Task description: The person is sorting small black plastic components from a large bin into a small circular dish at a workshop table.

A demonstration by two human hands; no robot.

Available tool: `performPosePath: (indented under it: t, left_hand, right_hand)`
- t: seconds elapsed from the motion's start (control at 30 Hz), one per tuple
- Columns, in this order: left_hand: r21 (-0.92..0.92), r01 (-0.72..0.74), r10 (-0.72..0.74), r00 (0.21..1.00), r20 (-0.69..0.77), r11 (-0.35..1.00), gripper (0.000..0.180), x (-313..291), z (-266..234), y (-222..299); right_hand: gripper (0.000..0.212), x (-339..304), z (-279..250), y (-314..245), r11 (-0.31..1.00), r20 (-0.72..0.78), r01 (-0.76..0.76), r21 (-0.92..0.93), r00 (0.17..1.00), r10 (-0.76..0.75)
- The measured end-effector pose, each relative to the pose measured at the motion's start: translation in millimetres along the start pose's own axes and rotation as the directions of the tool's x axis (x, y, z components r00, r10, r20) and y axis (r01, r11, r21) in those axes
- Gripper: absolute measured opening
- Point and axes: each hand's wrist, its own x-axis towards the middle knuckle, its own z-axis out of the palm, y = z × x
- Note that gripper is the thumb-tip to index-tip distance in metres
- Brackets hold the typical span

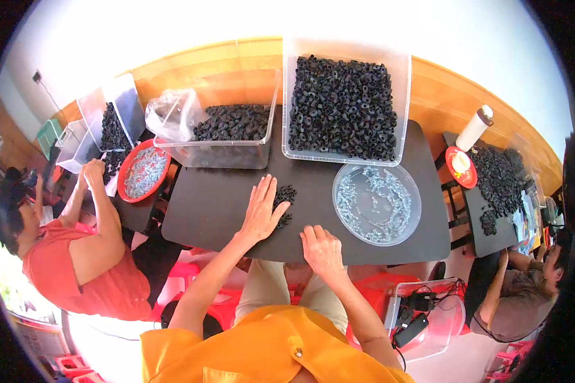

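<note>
My left hand (260, 214) lies flat on the dark table (214, 198), fingers stretched out and together, the thumb apart. Beside its fingers and thumb is a small pile of black ring-like parts (287, 194). To the right, my right hand (323, 250) rests at the table's near edge. Its fingers are curled under, and whatever may be inside them is hidden. Farther right stands a round clear tray (414, 226) with many small transparent pieces (399, 198) spread mostly around its rim.
A big clear bin (400, 96) of black parts stands at the back; a second bin (214, 155) with black parts and a plastic bag (172, 115) is left of it. Co-workers sit left (86, 262) and right (517, 297). A box with cables (450, 319) is below right.
</note>
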Motion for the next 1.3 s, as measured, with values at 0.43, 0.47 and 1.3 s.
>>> performPosePath:
  t: [0.43,0.47,1.3]
  left_hand:
    - [0.390,-0.297,0.388,0.904,-0.179,0.872,0.019,181.3,-7.4,40.1]
    - [0.437,-0.308,0.395,0.910,-0.122,0.845,0.020,184.5,-5.5,39.7]
    - [0.257,-0.404,0.453,0.874,-0.173,0.878,0.019,179.5,-21.5,25.7]
  right_hand:
    - [0.013,-0.9,3.1,0.0,0.999,-0.046,-0.008,0.053,0.999,0.011]
    - [0.012,-1.7,4.0,0.0,0.999,-0.048,-0.012,0.050,0.999,0.014]
    - [0.012,-4.5,2.8,1.5,0.999,-0.062,0.045,0.013,0.997,-0.044]
